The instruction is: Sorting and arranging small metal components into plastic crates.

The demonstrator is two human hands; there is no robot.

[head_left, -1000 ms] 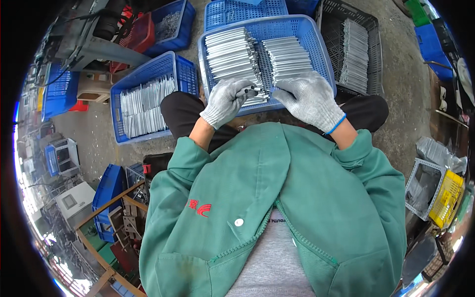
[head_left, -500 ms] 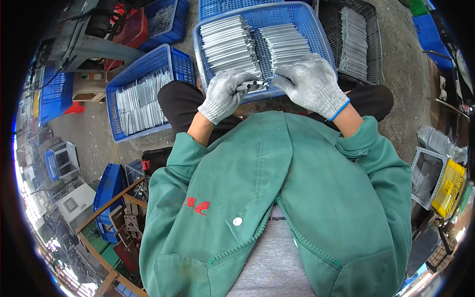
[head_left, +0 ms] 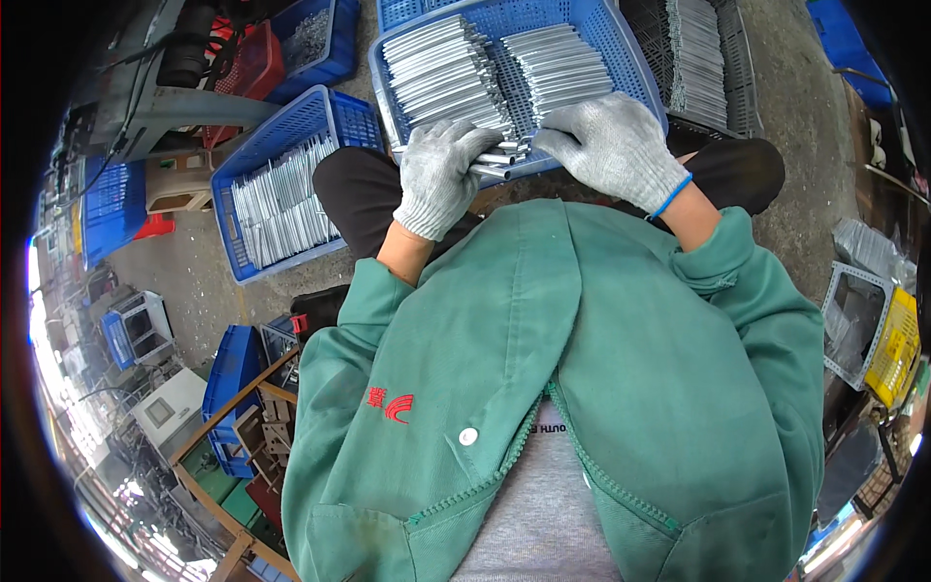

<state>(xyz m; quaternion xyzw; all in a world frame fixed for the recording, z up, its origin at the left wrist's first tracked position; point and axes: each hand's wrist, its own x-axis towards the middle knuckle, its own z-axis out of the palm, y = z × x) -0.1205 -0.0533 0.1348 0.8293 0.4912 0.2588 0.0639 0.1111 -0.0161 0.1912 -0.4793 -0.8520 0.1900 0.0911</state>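
Note:
My left hand, in a grey knit glove, is closed around several short silvery metal tubes, their open ends pointing right. My right hand, gloved the same with a blue band at the wrist, is close to those tube ends. Its thumb and fingers are drawn together, and what lies between them, if anything, is hidden. Both hands are over the near edge of a blue plastic crate. Inside it are two stacks of tubes, a larger left stack and a smaller right stack.
A blue crate of similar tubes stands at the left, beside my knee. A dark crate with more tubes is at the right. Farther left are a red basket, a blue bin of small parts and a metal machine frame.
The tubes in my left hand have tilted, and their ends now slope down to the right. My right hand has shifted slightly up and right. The whole view has moved a little.

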